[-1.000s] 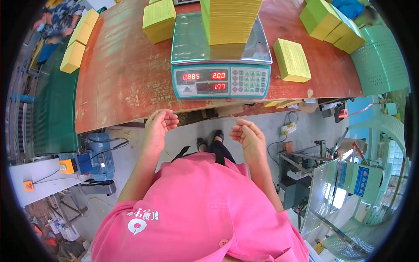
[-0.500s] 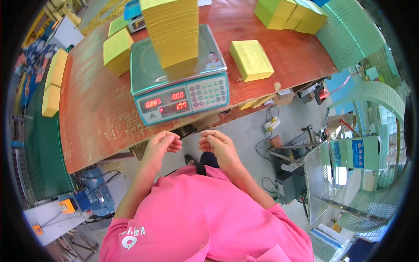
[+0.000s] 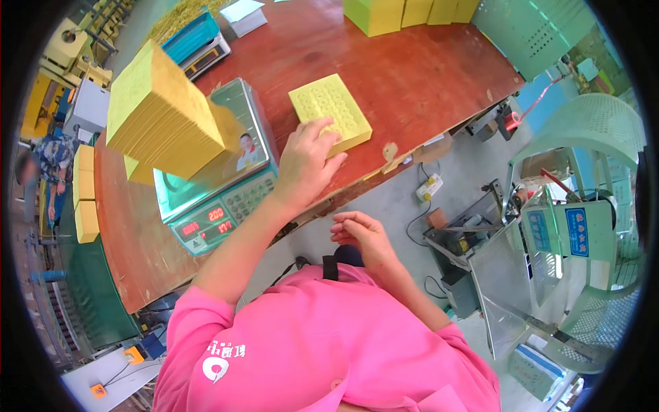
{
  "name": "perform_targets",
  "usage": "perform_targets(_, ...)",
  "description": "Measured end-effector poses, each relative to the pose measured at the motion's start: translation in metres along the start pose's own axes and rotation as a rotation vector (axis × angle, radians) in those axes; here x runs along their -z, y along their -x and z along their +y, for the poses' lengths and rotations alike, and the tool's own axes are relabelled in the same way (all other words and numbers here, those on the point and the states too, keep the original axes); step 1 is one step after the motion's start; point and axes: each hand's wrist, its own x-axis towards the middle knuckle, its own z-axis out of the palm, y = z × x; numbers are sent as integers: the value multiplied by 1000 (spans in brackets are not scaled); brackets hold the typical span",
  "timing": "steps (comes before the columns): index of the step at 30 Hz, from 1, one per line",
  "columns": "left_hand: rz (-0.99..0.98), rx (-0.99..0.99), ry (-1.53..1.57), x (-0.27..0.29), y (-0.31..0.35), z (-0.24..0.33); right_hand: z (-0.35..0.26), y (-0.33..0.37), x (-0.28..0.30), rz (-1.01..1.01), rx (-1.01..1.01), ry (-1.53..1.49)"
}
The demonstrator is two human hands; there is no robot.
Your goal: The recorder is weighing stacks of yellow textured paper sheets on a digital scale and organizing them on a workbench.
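Note:
A low stack of yellow paper (image 3: 333,110), its top stamped with rows of round marks, lies on the red table. My left hand (image 3: 310,161) reaches over its near left corner, fingers apart and fingertips at the top edge. Close to my body, my right hand (image 3: 364,237) hangs off the table's near edge with loosely curled fingers and nothing visible in them. Left of my left arm, a tall stack of yellow paper (image 3: 168,113) stands on the pan of a teal digital scale (image 3: 223,213) with lit red digits.
Several yellow paper stacks (image 3: 405,14) line the table's far side beside a green perforated panel (image 3: 532,31). A second scale with a blue tray (image 3: 192,41) sits far left. Machinery with a metal plate (image 3: 501,281) stands right. Another person (image 3: 55,161) is at far left.
My left hand has gone from in front of my body up to the low paper stack, its fingers spreading. My right hand stays near my body. The view has turned, shifting the scale left.

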Motion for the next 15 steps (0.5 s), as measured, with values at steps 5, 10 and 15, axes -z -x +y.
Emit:
perform_targets(5, -107, 108, -166, -37, -28, -15, -46, -17, 47, 20, -15, 1)
perform_targets(10, -199, 169, -165, -39, -31, -11, -71, -32, 64, -13, -18, 29)
perform_targets(15, -106, 136, -187, -45, -28, -8, -81, -39, 63, -72, -44, 46)
